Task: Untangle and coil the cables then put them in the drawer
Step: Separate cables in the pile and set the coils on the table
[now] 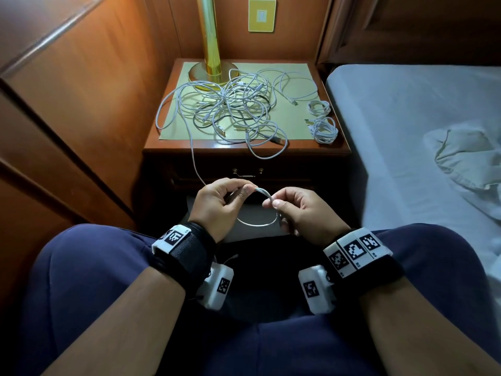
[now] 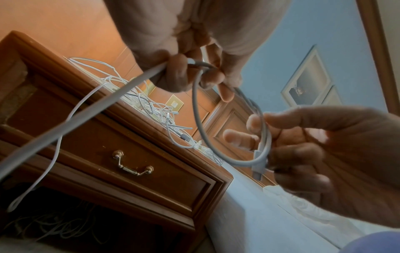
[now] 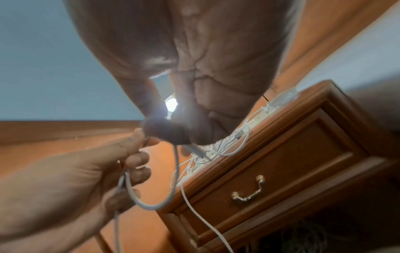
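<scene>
Both hands are up in front of the closed drawer, working one white cable between them. The left hand pinches it between thumb and forefinger, the other fingers curled round the strand; the left wrist view shows the cable running out of that grip in a round loop. The right hand pinches the other side of the loop with thumb and forefinger, and the plug end lies against its lower fingers. So there's one small loop hanging between the two hands, above the person's lap.

From the left hand the same cable climbs away to the table and over its front edge, into the big tangle of cables spread across the pale mat. Mostly white strands, with at least one dark one threaded through. One loop of the tangle droops past the front edge.

On the right side of the table, near the bed, sit two coiled cables, bundled up and touching, one behind the other, apart from the tangle.

At the back stands a brass lamp, its base touched by the strands. The drawer's brass handle shows clearly in the right wrist view, hanging flat against the drawer front. A crumpled white cloth lies on the bed.
</scene>
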`<state>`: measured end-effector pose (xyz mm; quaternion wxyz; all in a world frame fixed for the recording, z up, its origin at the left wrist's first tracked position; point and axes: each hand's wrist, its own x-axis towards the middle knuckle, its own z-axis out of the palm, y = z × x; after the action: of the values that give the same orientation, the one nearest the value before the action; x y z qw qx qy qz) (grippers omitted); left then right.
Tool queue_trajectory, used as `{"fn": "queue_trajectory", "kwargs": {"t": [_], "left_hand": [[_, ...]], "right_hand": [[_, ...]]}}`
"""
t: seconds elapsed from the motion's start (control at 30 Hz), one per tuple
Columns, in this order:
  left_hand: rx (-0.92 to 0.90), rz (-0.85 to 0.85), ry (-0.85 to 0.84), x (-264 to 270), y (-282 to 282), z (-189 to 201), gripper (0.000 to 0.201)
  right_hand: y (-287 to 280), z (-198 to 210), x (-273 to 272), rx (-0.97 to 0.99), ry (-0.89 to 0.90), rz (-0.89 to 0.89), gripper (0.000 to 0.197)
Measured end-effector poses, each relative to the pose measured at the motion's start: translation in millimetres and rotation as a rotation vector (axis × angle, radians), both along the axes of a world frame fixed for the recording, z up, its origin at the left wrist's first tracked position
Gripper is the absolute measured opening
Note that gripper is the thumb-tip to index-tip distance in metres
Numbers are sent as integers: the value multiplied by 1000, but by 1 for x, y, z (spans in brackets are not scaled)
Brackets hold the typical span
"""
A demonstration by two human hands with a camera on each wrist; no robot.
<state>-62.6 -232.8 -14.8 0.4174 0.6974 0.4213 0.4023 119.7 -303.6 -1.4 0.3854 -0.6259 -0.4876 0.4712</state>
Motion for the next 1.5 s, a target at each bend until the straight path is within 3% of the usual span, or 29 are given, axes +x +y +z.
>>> {"fn": "queue_trajectory", "kwargs": {"t": [0.07,0.27,0.43,0.6,0.7,0.77,0.93,1.1,1.27,1.5], "left_hand": [[-2,-17,-19,0,0,1,11],[29,-71,-14,-3,1,8,11],[26,16,67,-15,18,5,11],[20,245,157,-30,34,2,7],[91,369,234,-29,33,3,6],[134,357,294,-25,28,1,9],[317,-7,364,-8,8,-10,4],[354,-275,258,1,-5,-7,4],[370,-248,147,-1,-5,3,7],[403,-131,150,-1,2,-1,10]], "right_hand": [[-1,4,-2,-37,147,29,17],[0,6,4,50,180,13,22],[1,18,19,96,543,-275,23],[2,25,39,166,693,-505,23],[2,22,39,175,661,-528,22],[3,18,34,168,593,-490,23],[5,9,20,192,305,-347,25],[5,3,12,176,149,-201,25],[0,3,6,65,12,9,26],[3,4,3,-61,197,47,27]]}}
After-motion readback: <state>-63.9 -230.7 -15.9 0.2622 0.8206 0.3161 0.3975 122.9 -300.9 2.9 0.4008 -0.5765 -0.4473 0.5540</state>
